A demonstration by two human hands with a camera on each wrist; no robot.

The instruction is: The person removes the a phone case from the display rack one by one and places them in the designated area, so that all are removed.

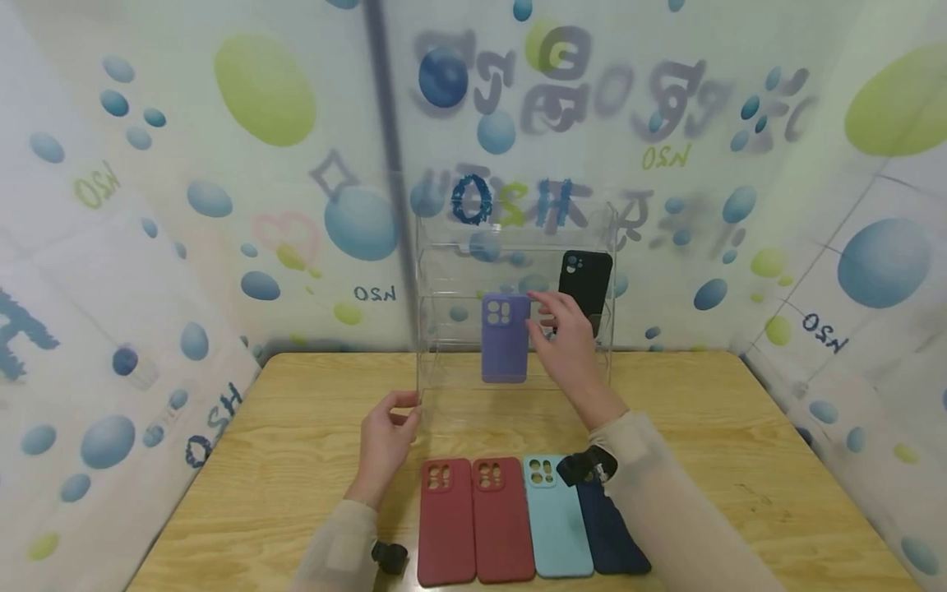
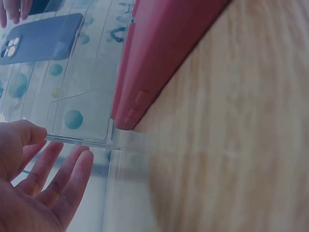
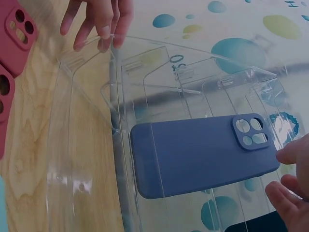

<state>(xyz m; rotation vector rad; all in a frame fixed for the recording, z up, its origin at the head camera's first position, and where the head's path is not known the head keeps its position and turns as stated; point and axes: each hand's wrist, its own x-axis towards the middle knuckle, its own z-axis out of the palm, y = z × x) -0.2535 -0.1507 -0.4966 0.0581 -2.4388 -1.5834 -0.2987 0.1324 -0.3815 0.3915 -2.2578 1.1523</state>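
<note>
A clear tiered display stand [image 1: 451, 404] stands on the table, and a purple phone case [image 1: 505, 353] leans upright in its lower tier. My left hand [image 1: 386, 440] pinches the stand's left side edge, thumb on one face and fingers behind, as the left wrist view shows. At the purple case's upper right corner is my right hand [image 1: 571, 345], its fingertips touching the edge, thumb and fingers spread apart. In the right wrist view the case [image 3: 203, 157] looks blue-grey, its lower end behind a clear lip. A black phone case [image 1: 584, 275] sits higher up at the right, partly covered by my right hand.
In front of the stand lie two red phone cases [image 1: 447, 534] [image 1: 505, 534], a light blue one [image 1: 560, 530] and a dark navy one [image 1: 616, 534], side by side on the wooden table [image 1: 259, 485]. My right sleeve overlaps the navy case. A patterned wall [image 1: 333, 312] rises behind.
</note>
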